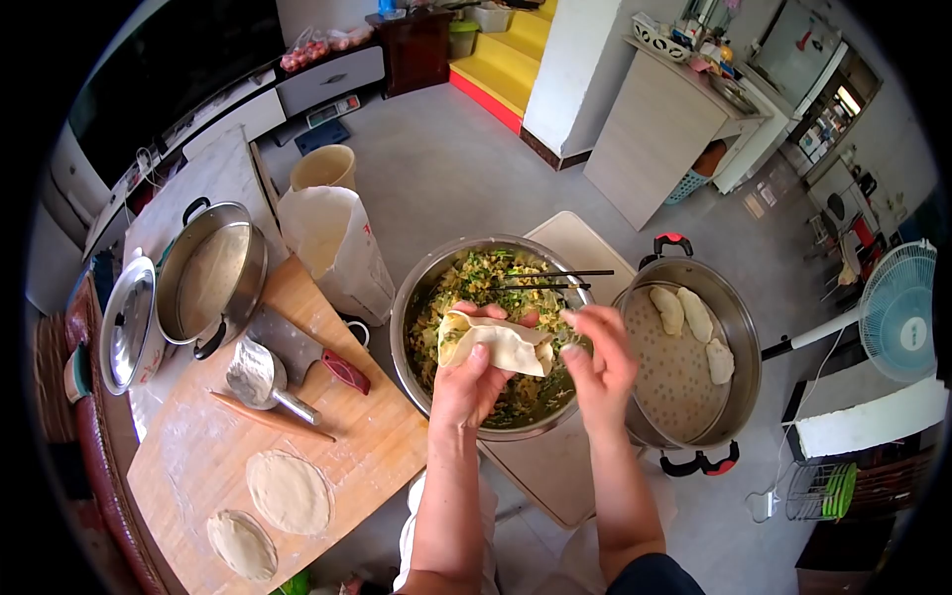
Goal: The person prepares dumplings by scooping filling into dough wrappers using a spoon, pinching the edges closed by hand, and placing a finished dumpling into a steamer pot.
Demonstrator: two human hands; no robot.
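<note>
Over a large steel bowl (409, 382) of chopped green and yellow filling (526, 405), my left hand (468, 382) holds a folded dough wrapper (506, 347) with filling showing at its ends. My right hand (602, 362) is just right of the wrapper, fingers apart and slightly curled, with nothing in it. Black chopsticks (555, 274) rest in the bowl beyond my hands. Several filled dumplings (697, 314) lie in the steamer pot (746, 397) on the right. Two flat dough rounds (288, 492) are on the wooden board (367, 481) at the left.
On the board are a cleaver (288, 342), a metal scoop (260, 377) and a rolling pin (270, 416). An empty pan (211, 278) and a lid (129, 322) stand at the far left. A white sack (342, 258) is behind the board, a fan (897, 309) at the right.
</note>
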